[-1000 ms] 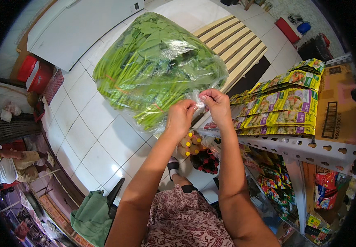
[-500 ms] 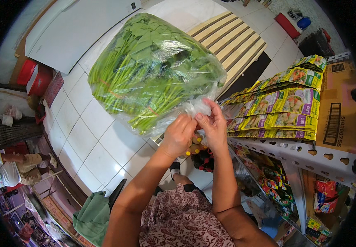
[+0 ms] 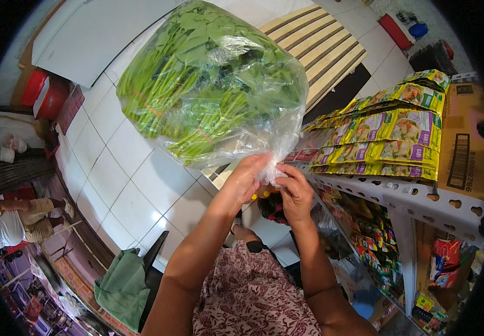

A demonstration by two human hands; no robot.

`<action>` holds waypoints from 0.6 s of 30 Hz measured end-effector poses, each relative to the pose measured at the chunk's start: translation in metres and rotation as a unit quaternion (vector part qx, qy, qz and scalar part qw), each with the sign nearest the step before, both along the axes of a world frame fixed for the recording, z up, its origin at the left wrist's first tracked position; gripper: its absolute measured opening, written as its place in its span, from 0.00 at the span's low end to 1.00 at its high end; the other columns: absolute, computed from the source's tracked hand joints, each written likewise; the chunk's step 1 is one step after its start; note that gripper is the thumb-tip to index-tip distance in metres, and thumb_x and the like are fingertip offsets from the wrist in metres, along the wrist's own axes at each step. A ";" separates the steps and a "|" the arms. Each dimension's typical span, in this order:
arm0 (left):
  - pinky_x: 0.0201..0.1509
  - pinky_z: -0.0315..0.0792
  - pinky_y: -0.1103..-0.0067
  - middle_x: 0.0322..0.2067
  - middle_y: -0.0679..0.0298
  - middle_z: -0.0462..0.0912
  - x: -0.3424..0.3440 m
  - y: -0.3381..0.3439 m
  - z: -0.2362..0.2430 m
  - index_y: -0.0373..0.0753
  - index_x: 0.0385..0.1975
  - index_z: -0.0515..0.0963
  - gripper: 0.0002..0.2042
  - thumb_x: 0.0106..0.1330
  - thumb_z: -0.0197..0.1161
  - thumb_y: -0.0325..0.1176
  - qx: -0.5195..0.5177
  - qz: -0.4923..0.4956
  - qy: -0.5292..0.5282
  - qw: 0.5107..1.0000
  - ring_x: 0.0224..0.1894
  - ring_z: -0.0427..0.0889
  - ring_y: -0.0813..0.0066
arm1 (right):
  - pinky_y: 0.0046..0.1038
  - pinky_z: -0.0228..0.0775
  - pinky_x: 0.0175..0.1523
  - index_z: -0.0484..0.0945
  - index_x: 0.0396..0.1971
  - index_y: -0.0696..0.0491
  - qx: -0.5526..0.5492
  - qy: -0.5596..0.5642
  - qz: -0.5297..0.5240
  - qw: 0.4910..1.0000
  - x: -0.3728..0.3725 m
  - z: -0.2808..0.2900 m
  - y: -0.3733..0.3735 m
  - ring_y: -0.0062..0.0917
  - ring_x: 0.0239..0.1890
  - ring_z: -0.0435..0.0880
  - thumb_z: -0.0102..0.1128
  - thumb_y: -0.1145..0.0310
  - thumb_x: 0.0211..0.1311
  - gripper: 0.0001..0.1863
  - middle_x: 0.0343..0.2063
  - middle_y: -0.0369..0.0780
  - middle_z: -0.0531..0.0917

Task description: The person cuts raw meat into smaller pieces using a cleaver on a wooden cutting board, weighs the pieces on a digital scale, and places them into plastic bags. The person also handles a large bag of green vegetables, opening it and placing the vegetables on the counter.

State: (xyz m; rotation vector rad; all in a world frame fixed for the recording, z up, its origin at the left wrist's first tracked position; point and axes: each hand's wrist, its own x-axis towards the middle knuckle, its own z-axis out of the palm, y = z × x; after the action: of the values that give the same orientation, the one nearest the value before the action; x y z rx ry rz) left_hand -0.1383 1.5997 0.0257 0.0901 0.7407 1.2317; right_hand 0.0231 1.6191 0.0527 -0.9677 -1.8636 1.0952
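A large clear plastic bag (image 3: 275,120) full of leafy green vegetables (image 3: 197,73) lies in front of me, partly over a slatted wooden bench. The long stems are tied in bundles with reddish bands. Its mouth is gathered into a twisted neck at the near right corner. My left hand (image 3: 251,175) is closed round the left side of this neck. On the right side, my right hand (image 3: 295,193) pinches the crumpled plastic end between thumb and fingers. Part of the gathered plastic is hidden behind my fingers.
Yellow seasoning sachets (image 3: 382,134) hang in strips at the metal shelf (image 3: 410,193), beside a cardboard box (image 3: 466,145). The slatted bench (image 3: 326,50) stands beyond the bag. A green cloth (image 3: 121,285) drapes over a chair at lower left. Another person (image 3: 15,221) sits far left.
The bag's neck is drawn into a tighter twist and sits a little lower. My right hand has moved down and its fingers have curled in onto the plastic end.
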 end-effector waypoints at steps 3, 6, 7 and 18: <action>0.45 0.77 0.79 0.40 0.58 0.84 0.003 -0.005 -0.003 0.28 0.47 0.77 0.14 0.67 0.62 0.32 0.017 -0.006 0.081 0.997 0.39 0.83 0.74 | 0.29 0.74 0.54 0.81 0.33 0.61 0.009 -0.013 0.003 1.000 0.004 0.001 -0.001 0.36 0.52 0.82 0.57 0.86 0.53 0.09 0.45 0.46 0.83; 0.48 0.75 0.80 0.40 0.58 0.85 0.006 -0.011 -0.001 0.27 0.44 0.78 0.11 0.65 0.62 0.26 0.021 0.006 0.121 0.992 0.40 0.83 0.75 | 0.25 0.74 0.51 0.81 0.33 0.61 -0.059 0.031 -0.029 0.997 0.011 0.009 0.000 0.30 0.48 0.83 0.56 0.81 0.60 0.05 0.42 0.45 0.84; 0.48 0.75 0.80 0.40 0.58 0.85 0.007 -0.013 0.000 0.27 0.43 0.79 0.10 0.65 0.62 0.25 0.044 0.020 0.123 0.991 0.40 0.83 0.76 | 0.24 0.74 0.51 0.81 0.34 0.60 -0.142 0.078 -0.075 0.984 0.012 0.011 0.001 0.28 0.47 0.82 0.55 0.79 0.63 0.06 0.42 0.44 0.85; 0.36 0.72 0.84 0.31 0.65 0.85 0.019 -0.020 0.008 0.30 0.38 0.81 0.06 0.66 0.60 0.24 0.023 0.092 0.449 0.889 0.31 0.79 0.84 | 0.24 0.72 0.37 0.80 0.37 0.63 -0.134 -0.084 -0.065 0.985 -0.017 -0.002 0.013 0.21 0.29 0.78 0.64 0.71 0.61 0.10 0.27 0.41 0.81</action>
State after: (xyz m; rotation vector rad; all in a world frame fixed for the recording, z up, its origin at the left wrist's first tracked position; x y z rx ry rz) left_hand -0.1192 1.5800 0.0338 0.6778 1.5486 1.3752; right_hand 0.0066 1.6324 0.0508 -1.3537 -1.7831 1.2367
